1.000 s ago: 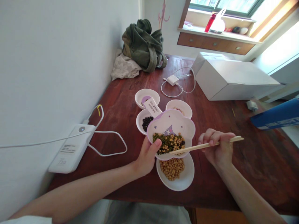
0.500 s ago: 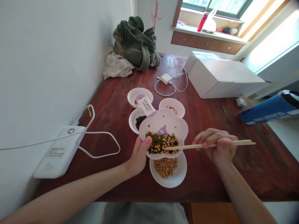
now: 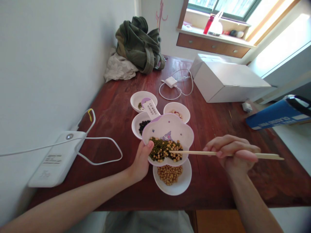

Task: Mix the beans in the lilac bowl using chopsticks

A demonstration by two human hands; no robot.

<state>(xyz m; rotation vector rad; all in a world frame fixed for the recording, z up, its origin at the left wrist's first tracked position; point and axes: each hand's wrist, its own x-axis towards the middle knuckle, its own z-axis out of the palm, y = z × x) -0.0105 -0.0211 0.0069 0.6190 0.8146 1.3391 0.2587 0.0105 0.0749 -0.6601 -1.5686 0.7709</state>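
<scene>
My left hand [image 3: 143, 158] grips the left rim of a flower-shaped bowl [image 3: 178, 127] with a purple edge and a labelled handle, thumb over its inside; the bowl is tilted. Mixed green and tan beans [image 3: 165, 149] lie along its near side. My right hand [image 3: 233, 153] is closed around wooden chopsticks [image 3: 196, 152], whose tips touch the beans. Partly under the bowl stands a white bowl of soybeans [image 3: 170, 174]. Beyond are a bowl with black beans [image 3: 143, 127], one with pale and reddish pieces [image 3: 176, 114], and one with a few green beans [image 3: 140, 105].
On the left lies a white power bank [image 3: 58, 158] with a looped cable. A charger [image 3: 171, 82], a white box [image 3: 228, 79] and a green bag [image 3: 138, 45] sit farther back. A blue bottle-like container [image 3: 279, 111] is at the right edge of the wooden table [image 3: 213, 184].
My right hand has moved right and slightly nearer along with the chopsticks, which lie flatter across the bowl. My left hand still holds the flower-shaped bowl; the whole view has shifted slightly.
</scene>
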